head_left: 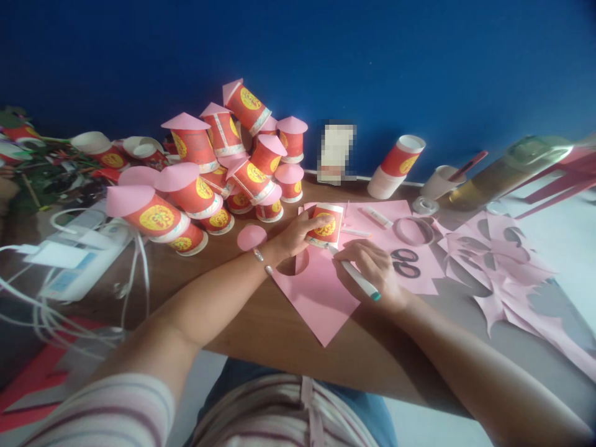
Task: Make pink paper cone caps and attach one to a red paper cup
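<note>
I log a strip of brown wooden tabletop between the pink paper sheet's near corner and the table edge; red paper cups with pink cones crowd beyond its left side. Left hand: closed around a red paper cup with yellow emblem, above the sheet. Right hand: fingers pinched on a white, green-ended marker. Cup's white rim points toward the near corner, long axis likewise; marker slants near-right from that rim.

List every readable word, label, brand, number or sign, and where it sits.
No text can be read.
Held red cup: yellow emblem, partly covered, too blurred.
Red cups with pink cones: yellow emblems, too blurred.
White tube: any print too small.
White power strip: blue label, too blurred.
White panel by the wall: pixelated.
</note>
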The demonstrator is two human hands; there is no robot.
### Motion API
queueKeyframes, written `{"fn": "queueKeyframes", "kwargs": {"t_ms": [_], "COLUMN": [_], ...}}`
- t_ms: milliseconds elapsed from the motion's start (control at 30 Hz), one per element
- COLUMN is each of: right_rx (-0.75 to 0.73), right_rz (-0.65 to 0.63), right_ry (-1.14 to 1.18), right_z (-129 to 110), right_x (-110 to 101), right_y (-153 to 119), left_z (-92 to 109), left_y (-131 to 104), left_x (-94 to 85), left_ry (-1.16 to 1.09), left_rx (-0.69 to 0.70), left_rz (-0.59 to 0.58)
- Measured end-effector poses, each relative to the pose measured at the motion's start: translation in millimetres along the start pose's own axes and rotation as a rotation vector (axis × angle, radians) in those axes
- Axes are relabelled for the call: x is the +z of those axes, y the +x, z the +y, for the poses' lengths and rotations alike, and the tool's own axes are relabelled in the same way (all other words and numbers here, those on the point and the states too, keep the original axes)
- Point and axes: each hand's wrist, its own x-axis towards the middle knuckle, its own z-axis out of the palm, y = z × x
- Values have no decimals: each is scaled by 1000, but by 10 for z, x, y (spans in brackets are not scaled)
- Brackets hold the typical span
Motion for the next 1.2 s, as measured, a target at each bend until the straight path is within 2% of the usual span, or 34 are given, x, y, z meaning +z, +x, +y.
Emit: {"fn": "queueKeyframes", "kwargs": {"t_ms": [767,1200], "right_rx": [-21,-41], "right_rz": [0,17], "right_ry": [-57,-58], "right_z": [3,-40], "right_x": [-14,-31], "right_y": [22,47], "left_z": [23,-68], "left_y": [-13,35], "left_x": [30,-33], "left_ry": [-51,-100], "left_rx": [-10,8], "left_rz": [-4,-28]}}
